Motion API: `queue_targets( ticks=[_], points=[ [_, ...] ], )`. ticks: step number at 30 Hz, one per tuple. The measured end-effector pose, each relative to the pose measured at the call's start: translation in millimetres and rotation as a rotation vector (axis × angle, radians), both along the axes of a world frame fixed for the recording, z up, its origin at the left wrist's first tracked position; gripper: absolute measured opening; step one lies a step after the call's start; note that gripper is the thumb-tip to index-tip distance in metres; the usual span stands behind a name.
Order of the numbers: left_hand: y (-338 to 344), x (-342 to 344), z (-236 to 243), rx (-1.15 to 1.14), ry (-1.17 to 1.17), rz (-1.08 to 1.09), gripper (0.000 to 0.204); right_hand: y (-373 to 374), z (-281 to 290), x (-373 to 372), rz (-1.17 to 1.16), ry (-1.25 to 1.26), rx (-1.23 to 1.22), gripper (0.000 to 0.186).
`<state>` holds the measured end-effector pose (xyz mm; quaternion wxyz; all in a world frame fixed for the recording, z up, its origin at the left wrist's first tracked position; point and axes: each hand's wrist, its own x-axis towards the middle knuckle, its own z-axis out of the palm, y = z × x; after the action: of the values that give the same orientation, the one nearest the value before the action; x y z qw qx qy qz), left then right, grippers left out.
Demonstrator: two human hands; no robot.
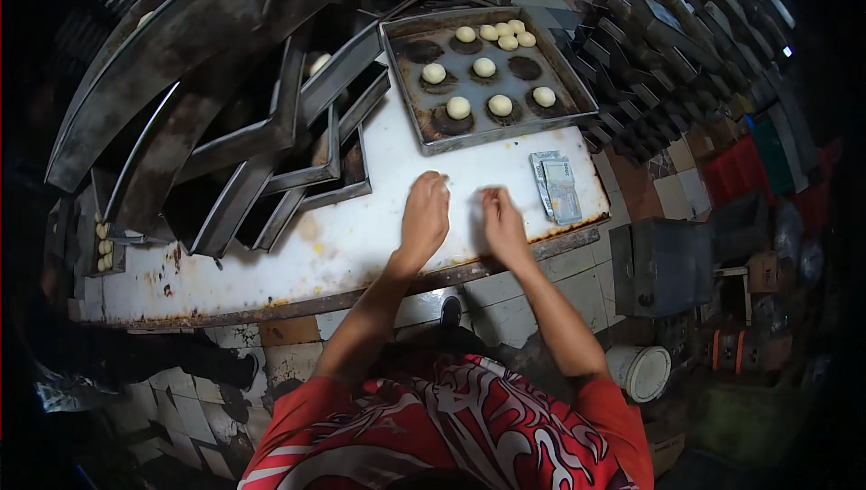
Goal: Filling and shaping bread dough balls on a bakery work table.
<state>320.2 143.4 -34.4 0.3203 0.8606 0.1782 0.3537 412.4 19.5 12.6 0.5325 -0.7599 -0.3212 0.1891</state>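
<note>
Cream-coloured, smooth, round dough balls (484,67)

On the white rectangular table (334,230) before me, round cream dough balls (484,67) sit in a rectangular grey metal tray (510,133) behind; stacked dark-grey metal pans (233,206) stand left, flat blue-grey papers (561,191) right.

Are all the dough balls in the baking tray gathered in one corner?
No, several dough balls sit spaced apart across the baking tray, away from its far-right corner.
</note>
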Motion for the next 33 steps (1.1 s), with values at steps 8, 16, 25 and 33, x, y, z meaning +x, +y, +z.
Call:
queue_targets(
  ticks=[8, 16, 25, 33],
  points=[
    [10.3, -84.6, 23.1, -0.37, 0.004, 0.22, 0.047, 88.0, -86.8, -38.7, 0.322, -0.691, 0.211, 0.008],
    [10.4, -208.6, 38.5, -0.505, 0.197, 0.285, 0.026, 89.7, -51.4, 27.5, 0.02, -0.723, -0.102, 0.01],
    [32.1, -166.3, 60.2, -0.561, 0.181, -0.139, 0.023, 27.2, -48.6, 12.6, -0.172, -0.853, -0.359, 0.013],
    [33.9, -121.5, 53.8, -0.671, 0.299, -0.087, 0.019, 44.2, 18.6, 97.9, 0.368, -0.138, -0.255, 0.03]
  ],
)
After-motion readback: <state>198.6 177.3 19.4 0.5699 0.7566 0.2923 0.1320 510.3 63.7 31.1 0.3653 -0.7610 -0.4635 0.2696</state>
